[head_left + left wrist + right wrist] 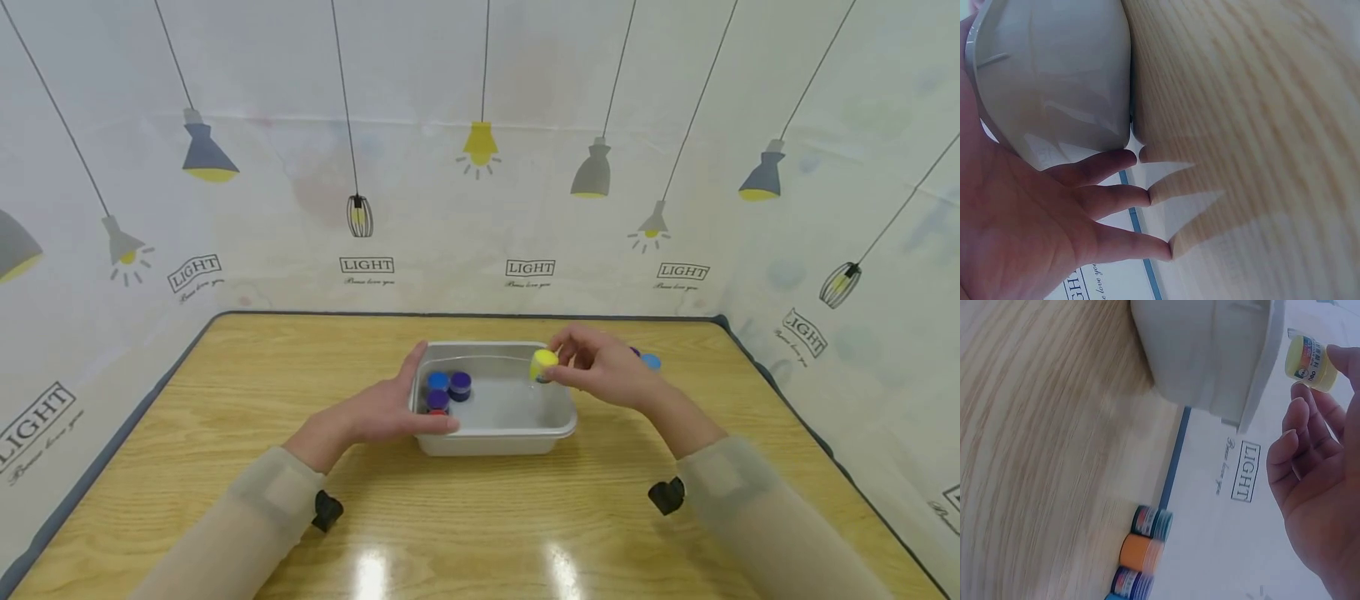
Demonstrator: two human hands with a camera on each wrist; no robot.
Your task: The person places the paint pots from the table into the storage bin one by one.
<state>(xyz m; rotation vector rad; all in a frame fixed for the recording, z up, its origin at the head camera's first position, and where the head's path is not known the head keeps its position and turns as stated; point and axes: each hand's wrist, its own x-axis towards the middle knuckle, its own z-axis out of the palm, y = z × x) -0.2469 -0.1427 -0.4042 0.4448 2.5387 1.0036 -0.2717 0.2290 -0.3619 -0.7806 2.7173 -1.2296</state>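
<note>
Right hand [611, 371]: one; thumb and fingertips closed in a pinch, remaining fingers loosely bent. Content: one yellow jar [543, 363], at the fingertips, raised above the rim over the tub's near-to-hand end; not set down.

Left hand [382, 408]: one; spread wide, fingers straight, braced about the tub's end; no jar in it. Thumb along the rim closest to the wearer, other fingers outside the wall, tips down at the worktop [480, 517].

White tub [487, 434]: one; between the two hands, upright, touching the left.

Within the tub, just to the right of the left hand, grouped: blue jar [438, 381]; purple jar [461, 385]; second purple jar [438, 400]; red jar [437, 412], partly hidden by the thumb and rim.

On the worktop, beyond the right hand, in a row: green jar [1152, 523]; orange jar [1141, 552]; third purple jar [1129, 582]; light-blue jar [651, 362]. Any further jars: cannot tell.

Standing, as judged: roughly midway; four jars placed, one in transit, at least four outstanding.
</note>
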